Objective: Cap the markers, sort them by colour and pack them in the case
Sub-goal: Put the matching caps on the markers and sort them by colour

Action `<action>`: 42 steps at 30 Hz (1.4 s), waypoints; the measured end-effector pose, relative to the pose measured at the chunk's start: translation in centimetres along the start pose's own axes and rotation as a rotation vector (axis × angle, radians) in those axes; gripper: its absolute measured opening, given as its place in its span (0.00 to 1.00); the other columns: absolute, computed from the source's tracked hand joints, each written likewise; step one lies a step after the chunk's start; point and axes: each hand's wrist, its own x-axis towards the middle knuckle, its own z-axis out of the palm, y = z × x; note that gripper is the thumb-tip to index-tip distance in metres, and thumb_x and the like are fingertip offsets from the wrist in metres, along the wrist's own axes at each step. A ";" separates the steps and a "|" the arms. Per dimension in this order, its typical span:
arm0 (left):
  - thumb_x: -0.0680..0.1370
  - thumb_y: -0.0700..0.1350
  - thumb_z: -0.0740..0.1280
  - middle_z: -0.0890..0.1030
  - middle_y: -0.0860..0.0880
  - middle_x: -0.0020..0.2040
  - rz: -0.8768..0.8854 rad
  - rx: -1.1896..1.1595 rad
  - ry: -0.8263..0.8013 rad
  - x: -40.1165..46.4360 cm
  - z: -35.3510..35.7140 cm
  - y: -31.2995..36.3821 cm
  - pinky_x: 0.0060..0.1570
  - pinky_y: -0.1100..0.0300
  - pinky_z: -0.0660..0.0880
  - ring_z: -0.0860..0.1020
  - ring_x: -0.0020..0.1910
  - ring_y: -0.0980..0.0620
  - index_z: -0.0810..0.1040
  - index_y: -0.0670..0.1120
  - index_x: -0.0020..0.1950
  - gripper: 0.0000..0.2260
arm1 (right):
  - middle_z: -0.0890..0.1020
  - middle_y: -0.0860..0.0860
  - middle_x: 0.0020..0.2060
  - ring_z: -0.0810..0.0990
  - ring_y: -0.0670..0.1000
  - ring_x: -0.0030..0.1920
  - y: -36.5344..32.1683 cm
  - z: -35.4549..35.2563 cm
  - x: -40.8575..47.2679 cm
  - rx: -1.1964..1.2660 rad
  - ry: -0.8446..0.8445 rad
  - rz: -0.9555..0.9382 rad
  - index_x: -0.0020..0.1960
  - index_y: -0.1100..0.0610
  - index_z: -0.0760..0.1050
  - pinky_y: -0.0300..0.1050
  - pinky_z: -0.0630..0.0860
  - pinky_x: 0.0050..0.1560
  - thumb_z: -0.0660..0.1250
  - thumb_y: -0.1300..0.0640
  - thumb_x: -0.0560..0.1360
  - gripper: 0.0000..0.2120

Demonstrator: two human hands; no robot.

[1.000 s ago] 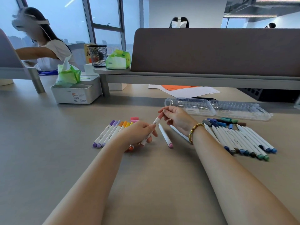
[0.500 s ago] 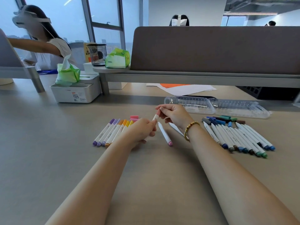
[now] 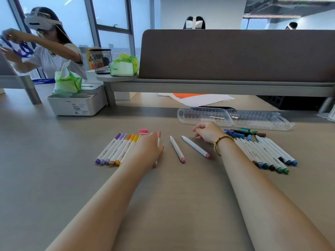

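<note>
The left hand [image 3: 147, 151] lies palm down in the middle of the frame, over the right edge of the warm-coloured row [image 3: 117, 149] of purple, orange and yellow markers. Its fingers [image 3: 157, 146] rest against a salmon-capped marker [image 3: 159, 137], pressing it in beside its neighbours so that the row stays tight and ordered by hue. Whether they curl round the barrel or only push it is hard to tell, since the hand hides most of it. Two loose pink caps [image 3: 143, 131] sit just above that row, kept near the colours they belong with.

Just right of centre, two uncapped markers [image 3: 177, 149] with pink ends lie apart on the surface [image 3: 54, 178], tips pointing away. They are likely waiting for those pink caps. The right hand [image 3: 208, 132], wearing a beaded bracelet [image 3: 220, 142], hovers just beyond them with fingers loosely curled and nothing in them, placed to reach either an uncapped marker or a cap.

At the right of the frame a cool-coloured group [image 3: 268, 153] of blue, green and brown markers lies fanned out, with dark loose caps [image 3: 241, 133] heaped at its upper end. The clear case [image 3: 233, 117] lies open behind, upper right of centre, holding no markers yet. By my reading, capping and sorting come first and packing is some way off.
</note>
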 end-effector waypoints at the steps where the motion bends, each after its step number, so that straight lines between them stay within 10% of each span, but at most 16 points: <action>1: 0.80 0.52 0.58 0.79 0.46 0.42 0.014 0.055 -0.031 0.1 0.0 0.0 0.35 0.60 0.72 0.78 0.40 0.50 0.70 0.42 0.59 0.15 | 0.77 0.49 0.39 0.74 0.48 0.44 0.1 0.3 0.0 -0.049 -0.019 0.001 0.51 0.59 0.78 0.43 0.72 0.50 0.57 0.62 0.80 0.10; 3: 0.81 0.50 0.57 0.80 0.45 0.48 0.026 0.101 -0.048 0.0 -0.3 -0.1 0.44 0.56 0.76 0.79 0.48 0.47 0.70 0.42 0.60 0.14 | 0.78 0.50 0.41 0.74 0.50 0.47 0.0 0.6 0.2 -0.107 -0.036 0.005 0.47 0.58 0.77 0.48 0.73 0.56 0.58 0.60 0.80 0.09; 9: 0.80 0.51 0.57 0.73 0.48 0.37 0.002 0.088 -0.025 0.8 -0.3 -1.3 0.36 0.60 0.69 0.73 0.37 0.51 0.71 0.43 0.47 0.12 | 0.71 0.51 0.32 0.69 0.48 0.33 -1.2 0.3 -0.1 -0.526 -0.202 0.071 0.36 0.57 0.69 0.41 0.64 0.32 0.58 0.44 0.78 0.20; 16: 0.80 0.53 0.56 0.77 0.50 0.34 -0.028 -0.146 0.025 1.3 -0.4 -3.0 0.37 0.61 0.70 0.74 0.33 0.51 0.67 0.45 0.30 0.20 | 0.75 0.55 0.43 0.74 0.54 0.43 -2.8 1.2 -1.1 -0.676 -0.253 0.005 0.52 0.61 0.72 0.43 0.67 0.39 0.57 0.51 0.80 0.14; 20: 0.80 0.51 0.57 0.80 0.46 0.44 -0.077 -0.310 0.055 1.4 -0.9 -3.5 0.33 0.62 0.70 0.74 0.35 0.52 0.77 0.44 0.47 0.13 | 0.71 0.53 0.32 0.67 0.49 0.29 -3.3 0.4 -0.7 -0.384 -0.164 -0.002 0.34 0.57 0.66 0.40 0.61 0.28 0.57 0.53 0.79 0.16; 26: 0.81 0.48 0.57 0.79 0.51 0.38 0.001 -0.800 -0.035 1.0 -1.3 -2.1 0.34 0.63 0.75 0.75 0.37 0.54 0.77 0.46 0.47 0.11 | 0.69 0.51 0.29 0.64 0.46 0.25 -5.0 0.5 -1.0 0.338 -0.249 -0.050 0.37 0.59 0.71 0.33 0.59 0.20 0.59 0.53 0.80 0.15; 33: 0.80 0.52 0.60 0.81 0.54 0.37 0.055 -0.926 -0.163 0.2 -1.8 -1.6 0.28 0.70 0.74 0.76 0.31 0.60 0.77 0.48 0.48 0.10 | 0.76 0.48 0.32 0.70 0.46 0.32 -5.6 4.5 -1.1 0.292 -0.238 -0.081 0.38 0.54 0.74 0.37 0.64 0.30 0.62 0.49 0.78 0.13; 42: 0.81 0.45 0.60 0.80 0.50 0.38 -0.185 -0.974 0.053 2.1 -2.4 -6.3 0.29 0.64 0.71 0.72 0.30 0.56 0.76 0.44 0.47 0.08 | 0.80 0.55 0.48 0.78 0.54 0.51 -6.7 7.6 2.2 -0.010 -0.011 -0.213 0.54 0.60 0.77 0.44 0.73 0.52 0.61 0.58 0.78 0.09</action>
